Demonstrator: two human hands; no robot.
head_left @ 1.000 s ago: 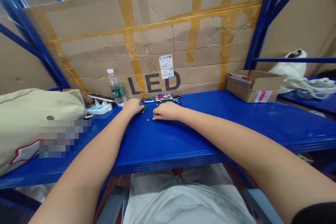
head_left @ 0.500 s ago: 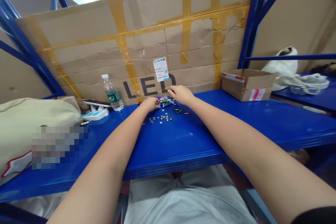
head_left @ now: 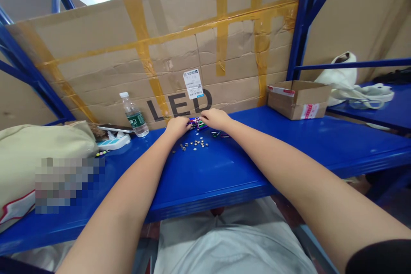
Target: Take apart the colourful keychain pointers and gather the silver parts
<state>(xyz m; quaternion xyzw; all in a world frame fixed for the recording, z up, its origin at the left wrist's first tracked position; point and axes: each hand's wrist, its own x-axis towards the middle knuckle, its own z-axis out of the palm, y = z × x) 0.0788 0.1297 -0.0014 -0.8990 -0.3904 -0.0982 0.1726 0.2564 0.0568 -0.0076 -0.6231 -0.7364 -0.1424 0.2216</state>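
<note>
A pile of shiny coloured pen-like pieces lies on the blue table against the cardboard. My left hand is at the pile's left side, fingers curled at the pieces; what it holds is too small to make out. My right hand is over the pile's right side, fingers bent down onto it, its fingertips partly hidden. Several small round metal pieces are scattered on the table nearer to me. A few dark green and red pieces lie under my right wrist.
A water bottle, a white power strip and a beige bag are on the left. An open cardboard box stands at the right, before a blue post. A large cardboard sheet rises behind the table.
My right hand has come down and closer to my left hand, onto the pile. My left hand has turned slightly and stays at the pile. The view has shifted a little.
</note>
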